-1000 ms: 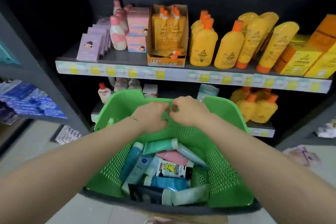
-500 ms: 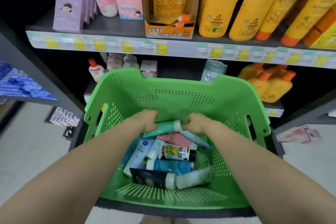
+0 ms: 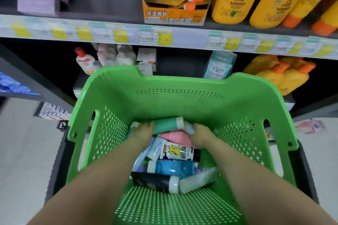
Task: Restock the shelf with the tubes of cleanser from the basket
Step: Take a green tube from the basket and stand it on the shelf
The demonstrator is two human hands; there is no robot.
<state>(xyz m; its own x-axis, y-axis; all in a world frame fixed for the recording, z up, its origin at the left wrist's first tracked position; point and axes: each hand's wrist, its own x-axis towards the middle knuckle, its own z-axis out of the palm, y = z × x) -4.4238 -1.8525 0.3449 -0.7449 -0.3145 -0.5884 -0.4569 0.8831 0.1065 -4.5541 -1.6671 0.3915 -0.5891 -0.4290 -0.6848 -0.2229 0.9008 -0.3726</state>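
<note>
Head: basket [image 3: 179, 78] holds tubes [image 3: 173, 168]; left hand [image 3: 142, 134] grips teal tube [image 3: 167, 125]; right hand [image 3: 201, 134] fingers [image 3: 196, 127] unclear.

— Room inside the green basket [image 3: 179, 97]?
— Open on top, walled at 9, 12 and 3 o'clock. Bare floor at 6 o'clock. Heaped tubes [image 3: 173, 168] from the middle up to 12, left hand [image 3: 143, 133] and right hand [image 3: 200, 134] in among them.
— Beyond the far wall?
— Dark gap on the lower shelf [image 3: 182, 62] at 12 o'clock, between white boxes [image 3: 147, 56] at 11 and a pale blue pack [image 3: 219, 65] at 1. Yellow bottles [image 3: 287, 78] crowding 2 o'clock. Upper shelf edge [image 3: 190, 36] overhead.
</note>
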